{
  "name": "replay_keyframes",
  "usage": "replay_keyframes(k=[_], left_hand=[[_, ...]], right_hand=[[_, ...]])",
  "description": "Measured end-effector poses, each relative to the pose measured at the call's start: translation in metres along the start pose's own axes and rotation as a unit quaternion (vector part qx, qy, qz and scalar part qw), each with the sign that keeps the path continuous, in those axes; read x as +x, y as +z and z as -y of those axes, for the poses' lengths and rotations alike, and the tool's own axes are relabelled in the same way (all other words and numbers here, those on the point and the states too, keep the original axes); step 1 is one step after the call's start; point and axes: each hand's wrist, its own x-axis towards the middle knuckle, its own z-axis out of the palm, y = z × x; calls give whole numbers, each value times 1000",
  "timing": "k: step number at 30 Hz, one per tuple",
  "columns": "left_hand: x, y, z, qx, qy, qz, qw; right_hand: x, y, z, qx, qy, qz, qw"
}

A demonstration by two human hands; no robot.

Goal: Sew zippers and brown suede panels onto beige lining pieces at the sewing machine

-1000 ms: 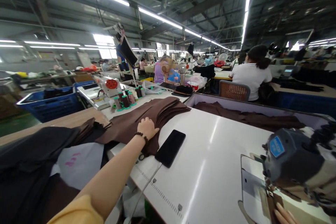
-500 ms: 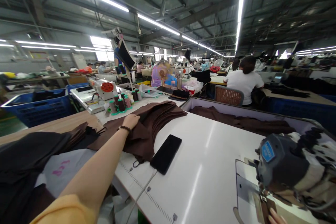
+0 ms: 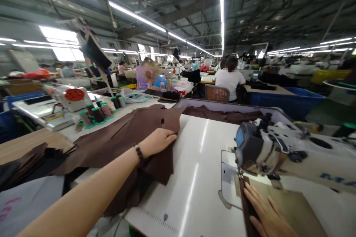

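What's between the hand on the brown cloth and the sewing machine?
Nothing: in the head view, only bare white table lies between the left hand and sewing machine.

The fabric (image 3: 119, 139) under the left hand (image 3: 157, 141) was dark brown; the panel (image 3: 294, 207) under the right hand (image 3: 265, 214) was tan, the table (image 3: 200, 177) between them glossy white.

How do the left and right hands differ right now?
The left hand is stretched far out, fingers together on dark brown fabric; the right hand lies close in, fingers spread flat on a tan sheet. The right sits just before the sewing machine; the left is off to its side. Both rest on material.
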Motion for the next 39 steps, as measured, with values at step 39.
replay_keyframes(k=[39], left_hand=[[-11, 153, -140, -100, 245, 282, 922]], right_hand=[[15, -62, 26, 127, 86, 105, 983]])
